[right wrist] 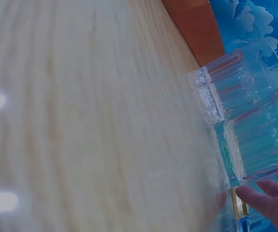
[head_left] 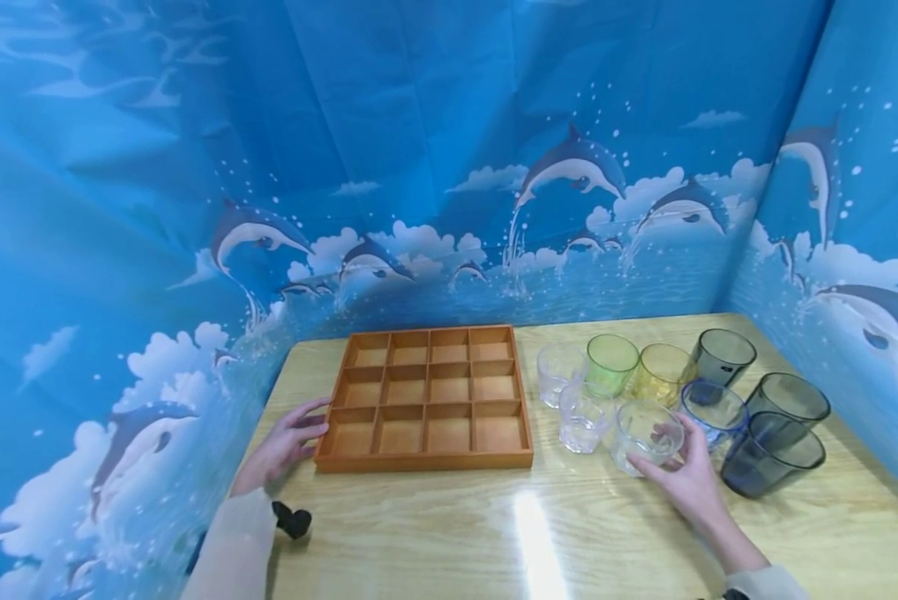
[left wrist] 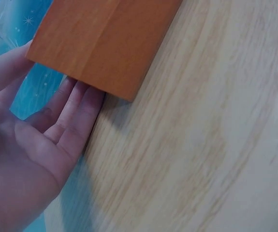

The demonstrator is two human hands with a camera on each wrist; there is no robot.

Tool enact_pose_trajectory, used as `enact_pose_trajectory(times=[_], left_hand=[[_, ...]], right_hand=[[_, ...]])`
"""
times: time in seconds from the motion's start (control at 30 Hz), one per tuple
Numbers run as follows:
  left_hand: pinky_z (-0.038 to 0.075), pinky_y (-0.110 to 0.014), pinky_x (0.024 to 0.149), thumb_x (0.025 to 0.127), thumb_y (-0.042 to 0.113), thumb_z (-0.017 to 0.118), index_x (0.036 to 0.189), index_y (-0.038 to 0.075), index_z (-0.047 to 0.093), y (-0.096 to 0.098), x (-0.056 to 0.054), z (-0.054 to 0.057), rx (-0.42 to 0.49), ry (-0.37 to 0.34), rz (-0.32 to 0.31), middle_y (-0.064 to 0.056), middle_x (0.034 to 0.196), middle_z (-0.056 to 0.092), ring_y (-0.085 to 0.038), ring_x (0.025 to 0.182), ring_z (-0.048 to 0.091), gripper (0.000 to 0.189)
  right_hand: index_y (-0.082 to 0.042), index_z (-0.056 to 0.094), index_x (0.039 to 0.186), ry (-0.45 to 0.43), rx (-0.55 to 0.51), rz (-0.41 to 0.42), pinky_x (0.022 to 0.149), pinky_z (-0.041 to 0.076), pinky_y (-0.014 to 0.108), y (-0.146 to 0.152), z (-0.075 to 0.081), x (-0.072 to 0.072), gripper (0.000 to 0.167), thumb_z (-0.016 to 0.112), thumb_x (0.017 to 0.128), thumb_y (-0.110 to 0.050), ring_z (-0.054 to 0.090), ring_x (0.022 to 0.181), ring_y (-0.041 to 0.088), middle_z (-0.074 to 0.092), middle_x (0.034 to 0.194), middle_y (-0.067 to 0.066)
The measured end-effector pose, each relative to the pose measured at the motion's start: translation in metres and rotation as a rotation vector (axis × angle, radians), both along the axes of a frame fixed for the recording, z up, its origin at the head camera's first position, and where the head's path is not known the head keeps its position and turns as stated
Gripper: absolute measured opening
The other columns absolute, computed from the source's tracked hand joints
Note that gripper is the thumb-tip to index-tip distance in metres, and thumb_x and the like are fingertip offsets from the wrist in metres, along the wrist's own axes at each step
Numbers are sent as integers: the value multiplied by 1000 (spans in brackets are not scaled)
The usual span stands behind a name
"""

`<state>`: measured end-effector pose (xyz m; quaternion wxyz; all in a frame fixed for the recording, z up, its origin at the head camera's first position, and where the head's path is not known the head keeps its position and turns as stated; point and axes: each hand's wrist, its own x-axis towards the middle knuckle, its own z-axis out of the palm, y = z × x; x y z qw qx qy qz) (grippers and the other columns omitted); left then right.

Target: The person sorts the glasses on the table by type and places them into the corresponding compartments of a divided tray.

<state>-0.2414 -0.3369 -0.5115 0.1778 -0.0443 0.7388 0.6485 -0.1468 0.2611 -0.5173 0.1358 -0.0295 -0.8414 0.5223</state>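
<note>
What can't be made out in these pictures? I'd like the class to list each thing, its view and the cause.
- Left hand: some fingers' ends, left wrist view; hidden by the wooden compartment tray.
- Tray's far part, left wrist view; cut off by the top edge.
- Right hand: partly cut off by the right edge, right wrist view.
- Small mark on the back dark grey tumbler, head view; too small to read.

the divided tray [head_left: 426,462] is made of smooth wood; the desk [head_left: 411,533] is surfaced in glossy wood grain; clear, glossy, glass-like walls are shown by the held tumbler [head_left: 631,433]; faint sheen is seen on the creased backdrop [head_left: 419,125].
</note>
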Motion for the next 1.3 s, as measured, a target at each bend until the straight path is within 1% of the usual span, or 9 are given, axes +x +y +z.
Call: enact_pose_trajectory(times=[0.2,0.3,0.4,0.63,0.73,0.97,1.03,1.13,1.3], left_hand=[[31,-53,101,93,20,57,143,24,37,2,1,2,-19,-12,14,-15,148,24,-35,131,27,54],[30,-54,101,93,21,57,144,23,35,1,1,2,-13,-10,3,-16,148,23,-35,132,26,56],[32,-53,100,92,20,58,143,23,36,2,0,1,-8,-14,15,-14,147,25,-34,131,28,55],[35,-49,98,93,20,57,144,22,34,1,1,3,-10,-5,-1,-16,147,24,-35,130,28,56],[34,-51,99,92,21,57,144,23,35,1,1,3,-17,-5,7,-15,147,25,-34,130,29,56],[34,-52,99,92,21,58,142,24,37,2,1,-1,-19,-17,16,-13,147,26,-34,130,29,55],[33,-52,100,92,21,58,142,24,37,2,1,-2,-18,-16,18,-13,147,26,-34,131,29,55],[33,-52,100,92,20,57,143,24,37,2,1,-2,-17,-10,16,-13,147,25,-34,131,28,54],[34,-50,99,92,20,57,143,24,37,2,2,-2,-11,-5,17,-12,147,25,-33,131,28,54]], right_hand=[[-3,20,142,54,22,-9,78,40,11,0,-1,1,93,80,72,-13,48,101,7,48,123,17],[-3,23,140,96,35,-33,77,40,12,0,-1,2,92,82,69,-10,49,98,4,50,119,17],[-3,26,138,134,47,-57,77,39,11,1,3,3,90,82,68,-7,49,98,3,52,115,15],[-2,29,137,210,60,-79,76,40,10,3,18,3,91,82,62,4,48,97,5,52,110,12],[0,31,136,240,49,-69,75,41,12,0,28,4,92,81,60,10,50,96,8,54,108,14],[9,31,132,349,22,-38,73,44,14,-19,65,7,89,77,57,18,52,93,14,53,106,24],[9,30,133,371,14,-33,75,45,15,-22,72,6,90,76,56,20,53,93,16,53,106,24],[8,30,134,405,8,-19,77,44,14,-22,76,2,91,75,56,21,53,93,17,52,106,24],[5,29,135,478,-15,13,76,44,14,-15,70,-14,95,74,54,24,54,92,14,53,104,23]])
